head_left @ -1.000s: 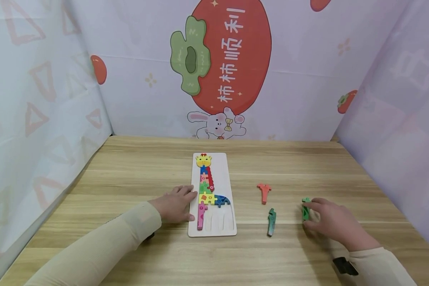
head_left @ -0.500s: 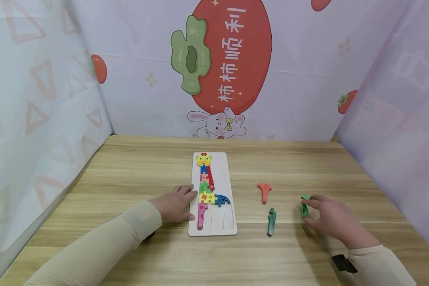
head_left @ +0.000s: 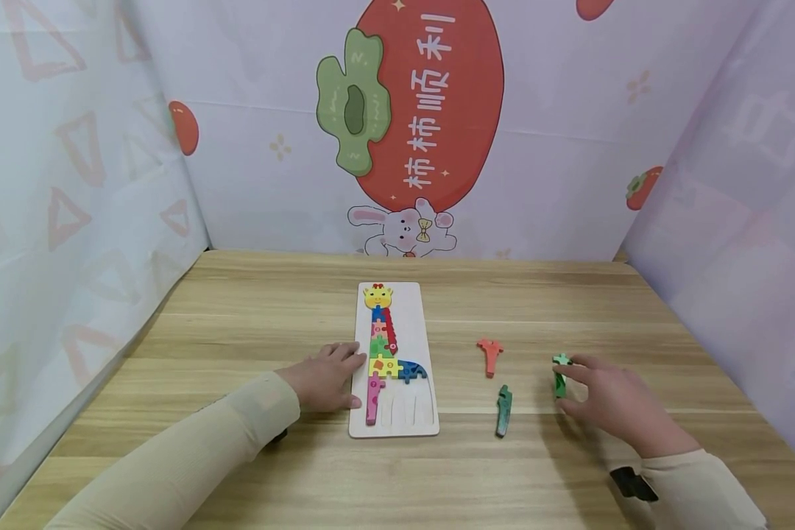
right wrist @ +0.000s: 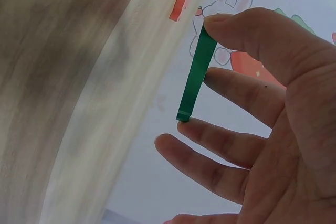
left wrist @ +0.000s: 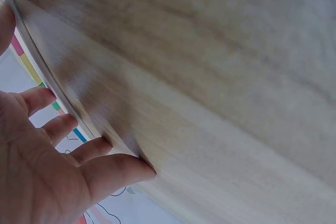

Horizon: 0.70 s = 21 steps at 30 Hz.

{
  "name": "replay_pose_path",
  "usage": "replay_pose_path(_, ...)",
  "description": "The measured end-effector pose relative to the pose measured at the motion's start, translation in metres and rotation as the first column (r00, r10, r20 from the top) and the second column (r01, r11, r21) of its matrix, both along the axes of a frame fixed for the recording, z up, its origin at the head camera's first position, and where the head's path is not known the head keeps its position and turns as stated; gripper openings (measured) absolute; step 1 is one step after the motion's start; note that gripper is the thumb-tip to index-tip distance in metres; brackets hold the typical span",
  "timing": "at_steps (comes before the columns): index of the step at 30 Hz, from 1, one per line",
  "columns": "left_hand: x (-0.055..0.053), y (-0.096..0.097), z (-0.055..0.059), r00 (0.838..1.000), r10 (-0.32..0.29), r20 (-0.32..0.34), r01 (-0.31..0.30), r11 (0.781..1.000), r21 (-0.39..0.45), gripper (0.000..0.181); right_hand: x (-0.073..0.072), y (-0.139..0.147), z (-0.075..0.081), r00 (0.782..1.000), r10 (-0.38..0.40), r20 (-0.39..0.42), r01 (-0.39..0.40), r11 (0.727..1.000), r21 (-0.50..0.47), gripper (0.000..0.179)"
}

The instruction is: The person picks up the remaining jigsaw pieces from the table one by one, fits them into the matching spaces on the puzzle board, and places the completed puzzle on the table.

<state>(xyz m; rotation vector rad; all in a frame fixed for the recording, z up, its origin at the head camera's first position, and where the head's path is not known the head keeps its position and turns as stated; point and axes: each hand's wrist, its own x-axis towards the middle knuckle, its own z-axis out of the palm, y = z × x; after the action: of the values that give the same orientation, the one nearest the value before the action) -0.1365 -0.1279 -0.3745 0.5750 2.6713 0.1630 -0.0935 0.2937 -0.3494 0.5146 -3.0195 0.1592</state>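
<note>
Wooden table [head_left: 252,324], walled by a pale printed backdrop [head_left: 430,110] with a red persimmon and a rabbit at 12 o'clock. Left to right:

- Left hand [head_left: 324,379] lies flat on table, fingers straight and spread, holding nothing; fingertips touch the left edge of the puzzle board [head_left: 411,309]. Left wrist view shows the same: straight fingers [left wrist: 118,169] on wood at the board edge.
- Board sits centre, long axis toward 12 o'clock. Giraffe puzzle [head_left: 380,346] mostly filled; leg slots at the 6 o'clock end partly bare.
- Orange piece [head_left: 489,355] lies loose on table at 3 o'clock of board, well apart from it.
- Dark green piece [head_left: 503,410] lies at 5 o'clock of the orange one, near it.
- Right hand [head_left: 606,401] pinches a bright green piece [head_left: 559,377] on edge between thumb and finger; right wrist view shows the green piece [right wrist: 195,74] held at both ends, other fingers loosely spread. Piece is at 3 o'clock of the dark green one.
</note>
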Motion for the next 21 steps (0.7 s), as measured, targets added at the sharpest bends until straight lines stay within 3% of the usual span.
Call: replay_pose_path(21,-0.004,-0.001,-0.006,1.0,-0.016,-0.016,0.015,1.0,-0.019,0.081,-0.004,-0.013,0.006,1.0,-0.007,0.027,0.007,1.0,0.004,0.051)
